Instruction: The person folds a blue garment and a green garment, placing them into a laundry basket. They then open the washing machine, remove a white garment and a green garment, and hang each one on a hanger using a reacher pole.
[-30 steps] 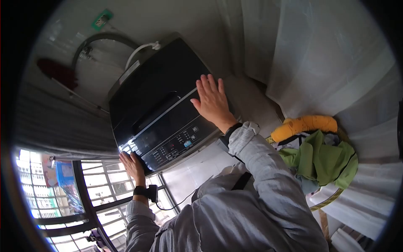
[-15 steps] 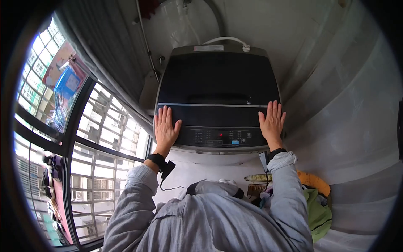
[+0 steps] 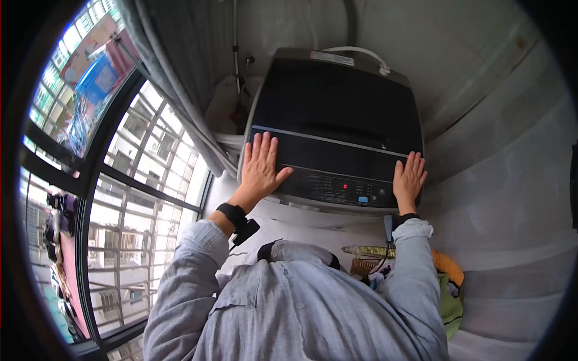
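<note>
Clothes (image 3: 450, 308) lie in a basket (image 3: 363, 266) near the closed washing machine (image 3: 337, 102).

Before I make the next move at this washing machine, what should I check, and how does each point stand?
1. Lid down on the washing machine: ok.
2. Left hand free, holding nothing: ok, fingers flat on the top.
3. Right hand free: ok, flat near the right edge.
4. Display lit: ok, red, though too small to read surely.
5. Blue button uncovered: ok, neither hand is over it.
6. Drum loaded: cannot tell, the lid hides it; green cloth lies outside.
</note>
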Action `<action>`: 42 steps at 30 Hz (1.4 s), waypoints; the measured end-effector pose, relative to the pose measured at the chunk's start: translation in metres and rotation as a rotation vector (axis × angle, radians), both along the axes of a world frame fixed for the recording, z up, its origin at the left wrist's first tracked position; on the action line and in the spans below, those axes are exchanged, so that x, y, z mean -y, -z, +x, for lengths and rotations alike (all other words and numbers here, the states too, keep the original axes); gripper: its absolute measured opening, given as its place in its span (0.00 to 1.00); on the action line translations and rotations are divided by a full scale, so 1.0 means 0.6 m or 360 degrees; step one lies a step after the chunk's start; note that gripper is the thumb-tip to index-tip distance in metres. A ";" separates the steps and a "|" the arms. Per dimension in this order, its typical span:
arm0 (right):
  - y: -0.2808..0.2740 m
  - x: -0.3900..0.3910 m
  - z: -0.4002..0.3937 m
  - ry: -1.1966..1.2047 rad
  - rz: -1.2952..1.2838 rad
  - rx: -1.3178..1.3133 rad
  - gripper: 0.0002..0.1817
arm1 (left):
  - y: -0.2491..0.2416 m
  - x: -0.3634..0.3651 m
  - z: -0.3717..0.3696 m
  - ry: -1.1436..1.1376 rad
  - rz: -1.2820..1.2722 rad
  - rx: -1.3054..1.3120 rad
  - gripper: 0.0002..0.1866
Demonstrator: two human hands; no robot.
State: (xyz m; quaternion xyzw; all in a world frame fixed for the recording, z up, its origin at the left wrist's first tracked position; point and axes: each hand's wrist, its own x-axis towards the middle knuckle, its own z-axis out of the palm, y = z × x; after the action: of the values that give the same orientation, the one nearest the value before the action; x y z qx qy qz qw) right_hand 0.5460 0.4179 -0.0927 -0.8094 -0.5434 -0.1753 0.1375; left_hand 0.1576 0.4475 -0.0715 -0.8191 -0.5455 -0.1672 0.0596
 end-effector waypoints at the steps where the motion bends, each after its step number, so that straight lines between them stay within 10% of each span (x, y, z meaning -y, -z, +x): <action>1: 0.004 -0.001 0.002 -0.0008 0.0012 0.0023 0.31 | 0.000 0.000 -0.003 0.0010 0.0006 0.0005 0.43; 28: -0.005 -0.001 -0.024 0.0116 -0.0101 -0.0127 0.30 | 0.000 -0.039 -0.050 0.0242 0.0355 0.0462 0.18; 34: -0.042 -0.090 -0.105 0.0918 -0.0223 -0.0499 0.37 | 0.012 -0.037 -0.051 0.0175 0.0398 0.0557 0.18; 42: -0.109 -0.267 -0.282 -0.0235 -0.0374 -0.0330 0.32 | 0.015 -0.039 -0.059 0.0162 0.0460 0.0626 0.16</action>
State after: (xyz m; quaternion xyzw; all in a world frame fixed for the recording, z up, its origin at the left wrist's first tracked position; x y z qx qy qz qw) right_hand 0.3768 0.5783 -0.0273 -0.7916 -0.6009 -0.0157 0.1098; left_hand 0.1223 0.4709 -0.0805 -0.7801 -0.4752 -0.4026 0.0601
